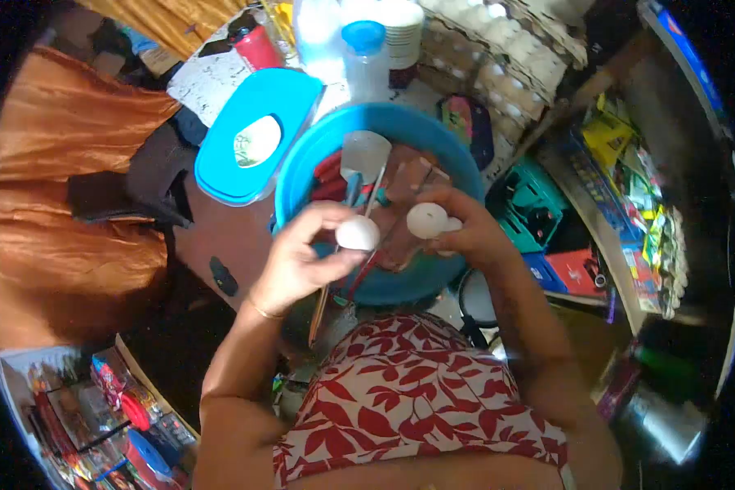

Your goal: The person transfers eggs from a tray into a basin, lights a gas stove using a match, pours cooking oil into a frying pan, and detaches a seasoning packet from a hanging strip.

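Note:
Over a large blue tub (290,192), my left hand (306,253) holds a round white egg-like object (358,234) between thumb and fingers. Close by on the right, my right hand (465,224) grips a second white round object (426,220), with another pale piece showing beside it under the fingers. The two objects are apart. Inside the tub lie a translucent white cup (365,155), red and brown items and some thin sticks. A blue-lidded container (253,137) stands left of the tub.
Stacked egg trays (506,77) are at the back right. A clear jar with a blue lid (365,61) and a red container (257,45) stand behind the tub. To the right are a green basket (527,204) and shelves of packets; orange cloth (73,212) hangs left.

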Available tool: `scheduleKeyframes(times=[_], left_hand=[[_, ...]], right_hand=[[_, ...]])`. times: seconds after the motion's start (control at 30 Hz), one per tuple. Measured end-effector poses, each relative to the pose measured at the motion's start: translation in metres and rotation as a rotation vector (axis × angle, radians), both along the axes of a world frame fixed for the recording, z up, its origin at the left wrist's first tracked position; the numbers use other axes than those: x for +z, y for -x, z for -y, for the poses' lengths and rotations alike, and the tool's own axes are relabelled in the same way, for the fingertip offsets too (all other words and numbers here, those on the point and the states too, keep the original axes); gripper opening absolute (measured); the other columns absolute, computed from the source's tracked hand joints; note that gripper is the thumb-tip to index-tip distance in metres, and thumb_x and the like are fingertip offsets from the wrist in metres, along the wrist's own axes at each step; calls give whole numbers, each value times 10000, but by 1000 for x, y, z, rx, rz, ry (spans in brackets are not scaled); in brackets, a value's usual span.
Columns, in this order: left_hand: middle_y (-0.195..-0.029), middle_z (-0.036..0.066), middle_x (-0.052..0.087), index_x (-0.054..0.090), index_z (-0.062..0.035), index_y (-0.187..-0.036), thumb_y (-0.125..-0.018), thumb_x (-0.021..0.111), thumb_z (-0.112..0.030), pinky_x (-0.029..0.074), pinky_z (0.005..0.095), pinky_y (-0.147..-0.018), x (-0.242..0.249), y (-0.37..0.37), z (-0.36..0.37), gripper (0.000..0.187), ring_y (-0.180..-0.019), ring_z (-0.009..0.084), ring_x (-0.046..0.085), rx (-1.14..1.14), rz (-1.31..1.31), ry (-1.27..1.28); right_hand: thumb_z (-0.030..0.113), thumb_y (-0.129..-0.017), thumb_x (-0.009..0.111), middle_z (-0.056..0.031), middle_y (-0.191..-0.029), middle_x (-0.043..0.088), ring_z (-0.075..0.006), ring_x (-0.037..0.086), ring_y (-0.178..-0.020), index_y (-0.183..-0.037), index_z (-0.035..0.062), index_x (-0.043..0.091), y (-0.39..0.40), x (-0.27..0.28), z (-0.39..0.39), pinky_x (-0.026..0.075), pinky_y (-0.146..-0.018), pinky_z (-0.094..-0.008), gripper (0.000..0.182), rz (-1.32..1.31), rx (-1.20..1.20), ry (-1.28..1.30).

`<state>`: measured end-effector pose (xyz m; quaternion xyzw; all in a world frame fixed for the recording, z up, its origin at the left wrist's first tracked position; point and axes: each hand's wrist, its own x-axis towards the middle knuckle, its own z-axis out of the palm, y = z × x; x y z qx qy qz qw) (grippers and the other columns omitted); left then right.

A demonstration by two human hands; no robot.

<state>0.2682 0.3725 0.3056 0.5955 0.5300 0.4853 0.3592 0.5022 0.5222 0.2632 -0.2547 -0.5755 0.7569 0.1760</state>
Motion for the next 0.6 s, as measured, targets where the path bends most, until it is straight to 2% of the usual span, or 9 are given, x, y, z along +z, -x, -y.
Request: scheduleKeyframes(times=[0.03, 0.07, 0.17, 0.3, 0.37, 0.4, 0.47, 0.6], left_hand=[[-1094, 53, 609, 585, -46, -1124, -777, 766, -49, 485, 290, -859, -5, 5, 10, 391, -987, 146, 600, 86, 56, 44], [-1036, 28, 630, 576, -37, -1135, -788, 760, -43, 483, 288, -863, -8, 5, 16, 392, -960, 118, 607, 140, 163, 65], [-1038, 31, 621, 541, -37, -1156, -790, 743, -18, 456, 280, -870, -13, 12, 25, 418, -962, 123, 576, 169, 221, 109], [-1032, 29, 599, 532, -33, -1150, -802, 719, -1, 451, 276, -867, -18, 13, 25, 396, -960, 122, 560, 144, 310, 88], [-1018, 29, 623, 524, -27, -1130, -822, 701, 11, 469, 264, -849, -14, 12, 26, 357, -932, 103, 580, 214, 287, 50], [-1017, 31, 611, 511, -23, -1138, -828, 688, 19, 465, 265, -855, -17, 14, 26, 359, -940, 106, 572, 217, 328, 38], [-1006, 34, 598, 490, -12, -1172, -832, 674, 25, 471, 256, -840, -25, 23, 27, 389, -937, 108, 574, 273, 330, 50], [-1007, 43, 590, 509, 3, -1196, -812, 680, 27, 490, 244, -792, -36, 36, 32, 421, -935, 116, 580, 378, 287, 77]], right_hand=[[130, -654, 812, -41, -1122, 601, -156, 649, -866, -1230, 84, 563, 2, -1, 3, 538, -637, -271, 629, -40, -25, -79], [38, -652, 793, -34, -1144, 595, -154, 641, -911, -1219, 90, 578, -1, 8, 6, 548, -679, -275, 609, -17, -20, 50], [-11, -652, 773, -29, -1143, 595, -149, 630, -944, -1209, 88, 587, -3, 1, 14, 546, -719, -273, 596, -61, -72, 3], [5, -660, 774, -25, -1125, 599, -137, 618, -957, -1206, 92, 591, -4, -2, 24, 535, -715, -262, 582, -30, -100, -52], [18, -671, 775, -16, -1097, 604, -125, 614, -935, -1206, 96, 588, -4, -7, 28, 525, -710, -251, 572, -43, -137, -275], [18, -671, 775, -16, -1097, 604, -125, 614, -935, -1206, 96, 588, -5, -6, 29, 525, -710, -251, 572, -40, -135, -267], [31, -673, 782, -10, -1092, 603, -119, 603, -947, -1210, 99, 584, -9, 0, 29, 521, -742, -252, 576, 134, -122, -184], [40, -686, 785, -8, -1098, 596, -123, 594, -966, -1212, 96, 576, -13, -15, 29, 520, -777, -259, 569, 193, -99, -186]])
